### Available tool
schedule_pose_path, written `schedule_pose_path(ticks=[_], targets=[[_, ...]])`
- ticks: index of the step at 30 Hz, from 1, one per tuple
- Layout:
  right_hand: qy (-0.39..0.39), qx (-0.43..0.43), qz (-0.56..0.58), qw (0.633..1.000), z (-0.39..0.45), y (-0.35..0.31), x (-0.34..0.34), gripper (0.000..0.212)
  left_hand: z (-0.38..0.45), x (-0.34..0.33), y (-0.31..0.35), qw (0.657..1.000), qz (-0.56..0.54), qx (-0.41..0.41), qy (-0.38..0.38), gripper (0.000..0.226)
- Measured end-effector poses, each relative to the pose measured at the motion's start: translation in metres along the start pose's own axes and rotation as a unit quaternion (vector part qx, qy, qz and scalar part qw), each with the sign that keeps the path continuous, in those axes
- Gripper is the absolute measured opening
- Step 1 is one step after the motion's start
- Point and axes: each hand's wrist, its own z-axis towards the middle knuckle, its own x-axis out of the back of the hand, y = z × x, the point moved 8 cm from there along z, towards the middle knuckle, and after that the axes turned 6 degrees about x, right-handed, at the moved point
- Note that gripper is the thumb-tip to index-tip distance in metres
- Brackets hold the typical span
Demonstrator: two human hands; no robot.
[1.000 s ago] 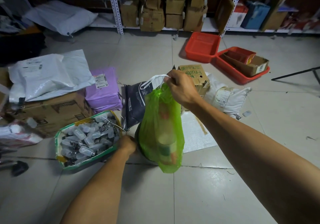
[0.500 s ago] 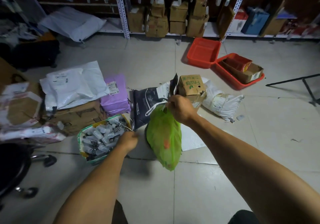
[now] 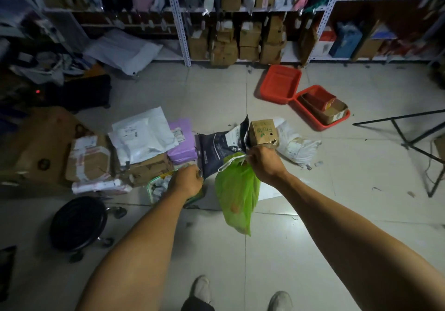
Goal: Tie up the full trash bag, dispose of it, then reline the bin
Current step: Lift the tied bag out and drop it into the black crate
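Green plastic, the full trash bag [image 3: 237,195] hangs clear of the floor, its white drawstring pinched in the right hand [image 3: 263,165]. At its nine o'clock the left hand [image 3: 186,181] curls; on what, I cannot tell. Likely lifted out; knotting wants both hands.

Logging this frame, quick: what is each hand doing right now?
Left hand: fingers curled, but whether it holds anything cannot be told.
Right hand: grips the white drawstring of the green trash bag.
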Motion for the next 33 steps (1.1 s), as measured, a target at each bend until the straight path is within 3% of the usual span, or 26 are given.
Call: schedule_pose_path(ticks=[7,13,24,33], targets=[[0.078,-0.066,-0.018,0.995,-0.077,-0.036,0.114,0.021,-0.07,0.099,0.1,0.989,0.086,-0.12,0.012,0.033],[0.181,-0.136,-0.04,0.973,-0.18,-0.022,0.187,0.014,-0.137,0.106,0.228,0.949,0.15,-0.277,0.017,0.033],[0.3,-0.276,-0.069,0.911,-0.425,0.091,0.303,0.008,-0.334,-0.042,0.463,0.833,0.208,-0.511,-0.039,0.049],[0.38,-0.407,-0.061,0.828,-0.613,0.201,0.367,0.017,-0.485,-0.18,0.593,0.753,0.251,-0.603,-0.078,0.044]])
